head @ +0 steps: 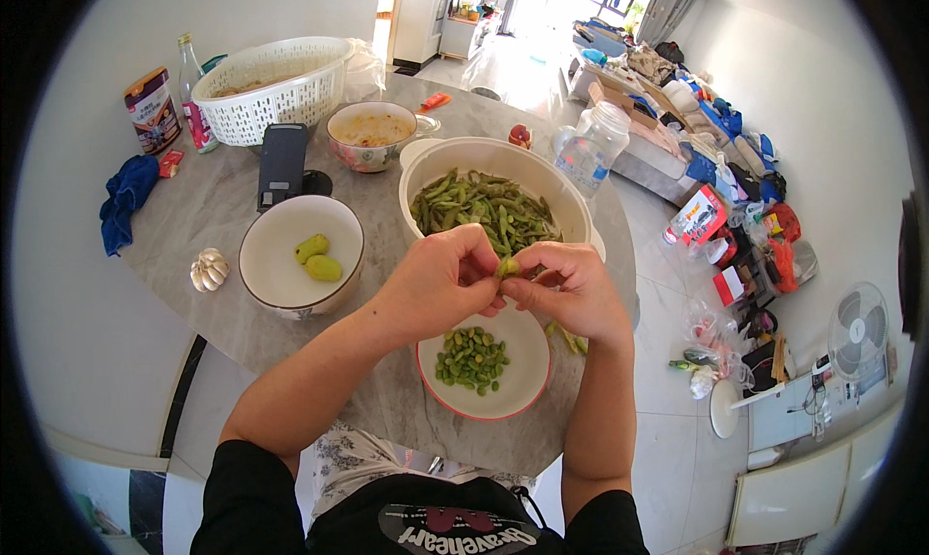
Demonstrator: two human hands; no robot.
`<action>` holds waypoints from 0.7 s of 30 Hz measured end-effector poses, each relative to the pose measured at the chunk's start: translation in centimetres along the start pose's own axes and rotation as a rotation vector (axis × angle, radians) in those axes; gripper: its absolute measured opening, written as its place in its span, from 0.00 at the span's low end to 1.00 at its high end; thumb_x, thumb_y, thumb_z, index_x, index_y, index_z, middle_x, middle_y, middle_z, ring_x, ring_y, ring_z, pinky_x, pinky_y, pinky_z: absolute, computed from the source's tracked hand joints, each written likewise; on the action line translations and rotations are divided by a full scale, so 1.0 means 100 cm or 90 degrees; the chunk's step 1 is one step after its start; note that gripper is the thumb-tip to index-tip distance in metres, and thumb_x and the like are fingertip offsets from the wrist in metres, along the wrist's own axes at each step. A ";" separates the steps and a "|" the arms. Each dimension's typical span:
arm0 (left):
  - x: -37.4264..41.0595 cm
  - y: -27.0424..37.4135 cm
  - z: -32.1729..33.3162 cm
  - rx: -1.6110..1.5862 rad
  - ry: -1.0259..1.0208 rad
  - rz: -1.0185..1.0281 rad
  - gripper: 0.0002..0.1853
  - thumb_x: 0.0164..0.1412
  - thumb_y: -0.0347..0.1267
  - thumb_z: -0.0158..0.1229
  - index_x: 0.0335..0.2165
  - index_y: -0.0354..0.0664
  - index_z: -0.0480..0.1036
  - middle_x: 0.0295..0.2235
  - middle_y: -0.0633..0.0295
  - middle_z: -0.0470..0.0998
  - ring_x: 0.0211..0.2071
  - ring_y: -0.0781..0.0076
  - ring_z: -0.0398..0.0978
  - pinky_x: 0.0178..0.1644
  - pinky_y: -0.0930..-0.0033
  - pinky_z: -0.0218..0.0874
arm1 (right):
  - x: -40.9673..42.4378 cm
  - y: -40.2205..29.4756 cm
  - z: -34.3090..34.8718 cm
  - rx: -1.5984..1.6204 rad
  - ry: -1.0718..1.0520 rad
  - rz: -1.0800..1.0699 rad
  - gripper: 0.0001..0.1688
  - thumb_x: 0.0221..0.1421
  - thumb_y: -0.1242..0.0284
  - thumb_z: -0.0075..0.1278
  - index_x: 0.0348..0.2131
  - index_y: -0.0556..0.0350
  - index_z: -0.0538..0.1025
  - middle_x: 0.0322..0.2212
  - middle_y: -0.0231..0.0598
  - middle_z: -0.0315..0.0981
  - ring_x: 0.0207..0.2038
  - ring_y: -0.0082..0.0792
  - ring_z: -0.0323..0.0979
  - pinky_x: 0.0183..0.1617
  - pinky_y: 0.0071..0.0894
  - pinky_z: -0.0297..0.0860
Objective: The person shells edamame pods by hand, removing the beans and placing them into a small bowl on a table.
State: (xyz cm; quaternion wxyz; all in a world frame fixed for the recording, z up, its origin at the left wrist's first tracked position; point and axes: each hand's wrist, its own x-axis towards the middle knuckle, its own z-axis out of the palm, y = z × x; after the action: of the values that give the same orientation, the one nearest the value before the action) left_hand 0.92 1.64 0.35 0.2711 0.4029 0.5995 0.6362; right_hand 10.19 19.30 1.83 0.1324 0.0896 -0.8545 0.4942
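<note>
My left hand (443,283) and my right hand (573,286) meet fingertip to fingertip and pinch one green soybean pod (508,267) between them. Below them sits a white bowl with a red rim (526,389), holding a pile of shelled green beans (473,359). Just beyond the hands stands a large cream basin (573,185) with many whole pods (486,206) in it. A few pods or husks (570,337) lie on the table by my right wrist, partly hidden by it.
On the grey marbled table (210,214), a bowl (250,265) with two green fruits (319,257) stands left, near a garlic bulb (210,270) and phone stand (283,159). Behind are a white basket (276,98), a patterned bowl (370,156) and a clear jar (595,148). A fan (856,330) stands right.
</note>
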 end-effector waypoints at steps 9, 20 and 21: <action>-0.001 0.007 -0.010 0.085 -0.077 -0.018 0.07 0.52 0.17 0.53 0.31 0.34 0.66 0.30 0.60 0.75 0.30 0.78 0.76 0.34 0.76 0.71 | -0.001 0.000 -0.001 0.033 -0.033 0.005 0.09 0.45 0.85 0.50 0.30 0.62 0.78 0.20 0.36 0.75 0.22 0.21 0.73 0.25 0.21 0.69; 0.002 0.007 -0.009 0.101 -0.034 -0.029 0.10 0.55 0.25 0.58 0.37 0.35 0.70 0.29 0.64 0.75 0.29 0.80 0.75 0.28 0.77 0.70 | -0.001 0.001 0.000 0.031 0.004 0.048 0.02 0.46 0.83 0.50 0.25 0.63 0.75 0.15 0.32 0.71 0.19 0.17 0.67 0.22 0.19 0.64; 0.001 0.006 -0.007 0.154 -0.004 0.023 0.10 0.54 0.25 0.59 0.37 0.35 0.70 0.29 0.63 0.75 0.28 0.80 0.75 0.27 0.77 0.70 | -0.001 0.002 0.000 0.029 0.003 0.048 0.01 0.46 0.83 0.50 0.24 0.63 0.74 0.15 0.31 0.70 0.19 0.16 0.67 0.22 0.20 0.64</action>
State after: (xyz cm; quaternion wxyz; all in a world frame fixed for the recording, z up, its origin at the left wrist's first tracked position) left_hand 0.35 1.28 1.01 0.2106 0.4458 0.6636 0.5626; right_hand 10.21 19.35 1.64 0.1137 0.0593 -0.8456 0.5182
